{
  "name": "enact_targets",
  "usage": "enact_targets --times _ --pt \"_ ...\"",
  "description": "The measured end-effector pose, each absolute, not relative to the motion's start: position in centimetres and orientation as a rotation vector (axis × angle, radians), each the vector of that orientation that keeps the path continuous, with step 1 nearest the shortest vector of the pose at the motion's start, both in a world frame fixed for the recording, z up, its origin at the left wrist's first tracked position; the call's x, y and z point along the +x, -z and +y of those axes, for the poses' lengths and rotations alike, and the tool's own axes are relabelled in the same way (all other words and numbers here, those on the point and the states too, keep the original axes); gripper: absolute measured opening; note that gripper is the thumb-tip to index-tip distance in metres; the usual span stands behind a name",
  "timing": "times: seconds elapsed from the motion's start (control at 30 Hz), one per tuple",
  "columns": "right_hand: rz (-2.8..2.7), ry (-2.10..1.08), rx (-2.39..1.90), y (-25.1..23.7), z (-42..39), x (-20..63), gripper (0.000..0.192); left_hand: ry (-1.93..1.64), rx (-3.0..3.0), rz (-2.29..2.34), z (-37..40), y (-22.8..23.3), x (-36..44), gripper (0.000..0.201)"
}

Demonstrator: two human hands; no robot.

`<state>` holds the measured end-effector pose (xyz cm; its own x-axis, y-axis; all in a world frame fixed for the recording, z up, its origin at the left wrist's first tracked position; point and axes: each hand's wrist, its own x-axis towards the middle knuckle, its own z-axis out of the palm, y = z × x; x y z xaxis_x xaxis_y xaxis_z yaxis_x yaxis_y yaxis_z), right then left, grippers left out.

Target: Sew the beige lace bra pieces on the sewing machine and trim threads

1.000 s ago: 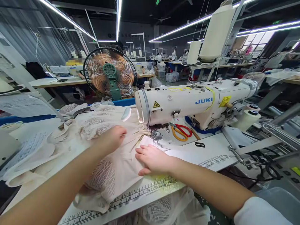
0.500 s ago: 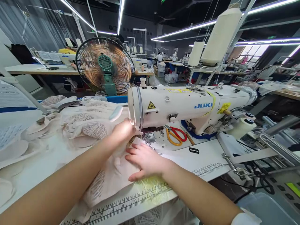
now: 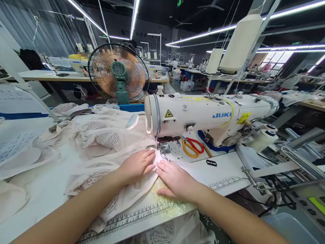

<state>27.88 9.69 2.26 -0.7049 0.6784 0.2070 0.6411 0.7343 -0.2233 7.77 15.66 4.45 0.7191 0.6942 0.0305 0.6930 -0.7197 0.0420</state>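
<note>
Cream fabric with lace panels (image 3: 101, 159) lies across the white sewing table (image 3: 228, 169), its edge under the presser foot (image 3: 162, 149) of a white JUKI sewing machine (image 3: 203, 115). My left hand (image 3: 137, 164) presses flat on the fabric just in front of the foot, fingers pointing at the needle. My right hand (image 3: 175, 179) rests flat beside it, fingers spread on the fabric edge. The two hands nearly touch.
Orange and red scissors (image 3: 193, 146) and a razor blade (image 3: 211, 163) lie on the machine bed and table. A fan (image 3: 119, 76) stands behind. Thread cones (image 3: 238, 44) tower at right. A ruler strip (image 3: 142, 213) runs along the table's front edge. Other workstations fill the background.
My left hand has drawn back from beside the machine head to the fabric in front of the presser foot. My right hand shifted slightly right. The fabric was pulled toward me.
</note>
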Motion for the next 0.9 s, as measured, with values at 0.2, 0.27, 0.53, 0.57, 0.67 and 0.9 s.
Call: enact_targets --times 0.2,0.27,0.53,0.57,0.67,0.9 --pt "-2.583 -0.240 -0.935 -1.3 8.5 28.9 0.053 -0.098 2.954 1.070 15.2 -5.4 7.5 0.040" --pt "-2.578 -0.277 -0.883 -1.4 8.5 28.8 0.049 -0.098 2.987 1.045 15.2 -5.6 7.4 0.041" --pt "-2.561 -0.330 -0.906 -1.7 8.7 28.9 0.048 0.011 2.987 1.129 15.5 -6.1 8.7 0.041" --pt "-2.560 -0.328 -0.905 -1.7 8.7 28.9 0.046 0.008 2.989 1.149 15.5 -6.0 8.9 0.042" --pt "-2.540 -0.300 -0.920 -1.8 8.7 28.9 0.041 0.006 2.982 1.233 15.4 -5.4 9.5 0.045" --pt "-2.453 -0.183 -1.021 -1.0 8.9 29.1 0.043 -0.110 2.897 1.316 15.4 -5.1 10.4 0.034"
